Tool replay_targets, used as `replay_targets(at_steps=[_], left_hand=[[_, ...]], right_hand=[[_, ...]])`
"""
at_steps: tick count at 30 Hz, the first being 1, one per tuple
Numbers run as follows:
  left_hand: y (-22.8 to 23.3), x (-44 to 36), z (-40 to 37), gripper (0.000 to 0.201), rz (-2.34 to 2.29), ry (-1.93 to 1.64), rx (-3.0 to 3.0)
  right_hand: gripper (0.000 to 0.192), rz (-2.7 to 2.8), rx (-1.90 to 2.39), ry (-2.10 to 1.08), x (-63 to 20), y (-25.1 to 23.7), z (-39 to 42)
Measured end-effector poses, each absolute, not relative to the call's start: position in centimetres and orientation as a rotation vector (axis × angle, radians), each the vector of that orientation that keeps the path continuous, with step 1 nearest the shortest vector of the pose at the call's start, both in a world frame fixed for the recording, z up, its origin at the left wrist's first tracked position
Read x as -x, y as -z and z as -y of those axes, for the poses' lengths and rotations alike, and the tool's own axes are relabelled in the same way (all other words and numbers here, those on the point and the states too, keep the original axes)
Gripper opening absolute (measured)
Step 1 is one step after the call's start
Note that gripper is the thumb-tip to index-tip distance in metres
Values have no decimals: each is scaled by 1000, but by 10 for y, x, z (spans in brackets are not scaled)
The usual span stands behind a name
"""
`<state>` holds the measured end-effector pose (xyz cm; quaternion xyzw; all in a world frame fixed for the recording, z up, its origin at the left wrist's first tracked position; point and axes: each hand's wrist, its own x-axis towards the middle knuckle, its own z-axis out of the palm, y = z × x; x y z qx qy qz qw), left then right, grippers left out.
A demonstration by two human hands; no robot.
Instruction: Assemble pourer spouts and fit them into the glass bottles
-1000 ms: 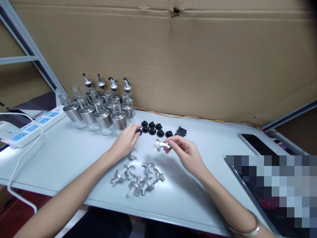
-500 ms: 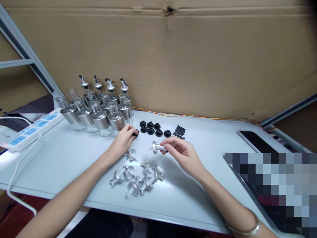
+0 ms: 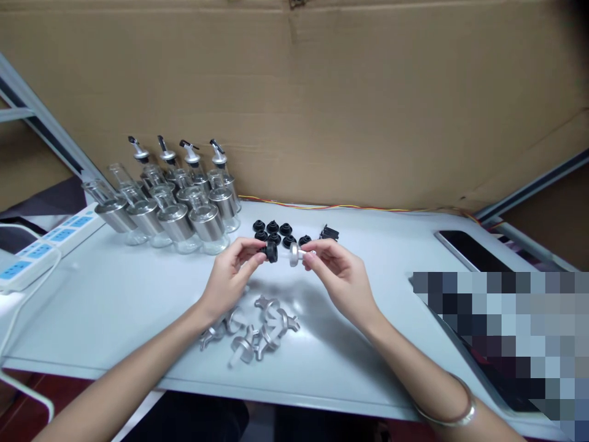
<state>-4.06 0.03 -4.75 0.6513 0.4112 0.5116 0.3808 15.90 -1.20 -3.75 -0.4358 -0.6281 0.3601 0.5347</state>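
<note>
Lifted off the table, my left hand [image 3: 230, 276] pinches a soft, light rubber plug [image 3: 271, 252] by its rim, facing the stiff metal spout [image 3: 298, 254] gripped in my right hand [image 3: 343, 279].

The scene is evenly and brightly lit from above. Soft shadows are cast beneath the forearms onto the white table [image 3: 115, 294], where mild glare is seen at the left edge. Straight lines are bowed towards the corners by wide-angle distortion. A pixelated block [image 3: 501, 331] is masked at lower right.
</note>
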Motion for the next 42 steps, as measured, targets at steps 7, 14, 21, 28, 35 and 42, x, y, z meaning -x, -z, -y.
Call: replay_targets(at_steps=[7,14,21,28,35,42], left_hand=[[52,37,6,16,-830,-1418,-1796],[52,41,3,24,-927,-1420,-1888],[48,42,4,16,-1006,-1344,-1850],[41,43,6,12,-965,-1323,-1794],[38,44,5,9,-924,-1326,-1844],[34,47,5,8,-888,-1230,-1842]], right_hand=[[14,1497,1019,-904,-158,39,13],[8,1545,973,-855,-158,44,12],[5,1631,920,-754,-158,44,12],[13,1690,841,-664,-159,40,14],[12,1686,818,-608,-158,40,16],[16,1734,709,-522,-157,41,16]])
